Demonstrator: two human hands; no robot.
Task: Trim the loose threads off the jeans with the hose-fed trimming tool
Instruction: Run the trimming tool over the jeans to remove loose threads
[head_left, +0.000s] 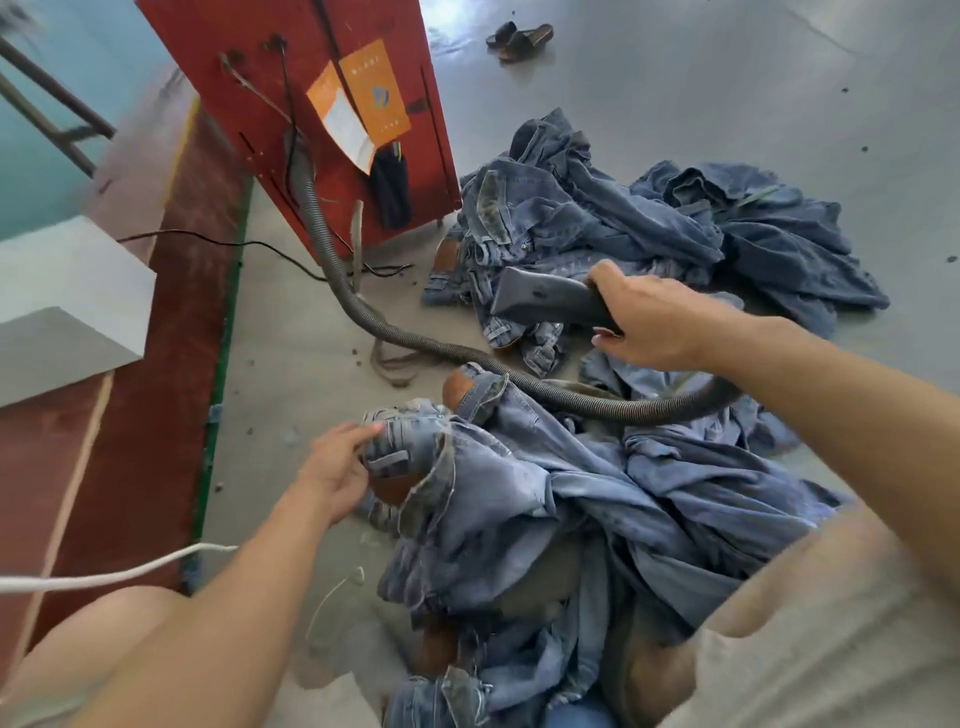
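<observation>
Grey concrete floor (675, 104) spreads under everything here. A red cabinet (270, 78) leans up at the back, with orange and white papers stuck on its side. Beside it, to the right, a big pile (649, 228) of blue denim lies heaped on the floor. Nearer the person, the jeans (519, 499) being worked on are bunched across the lap and down to the floor, the waistband end with its belt loop and brown patch turned up toward the left.

A grey ribbed hose (332, 270) drops from the cabinet, curves across the floor, passes over the jeans and runs under the right forearm. It feeds the trimmer (545, 299), a dark wedge-shaped tool held in the air above the near edge of the pile, apart from the jeans on the lap.

The right hand (654, 322) is wrapped round the trimmer's handle. The left hand (340, 467) grips the waistband end of the jeans, fingers curled on the denim.

A pair of sandals (519, 39) sits far off on the floor.
</observation>
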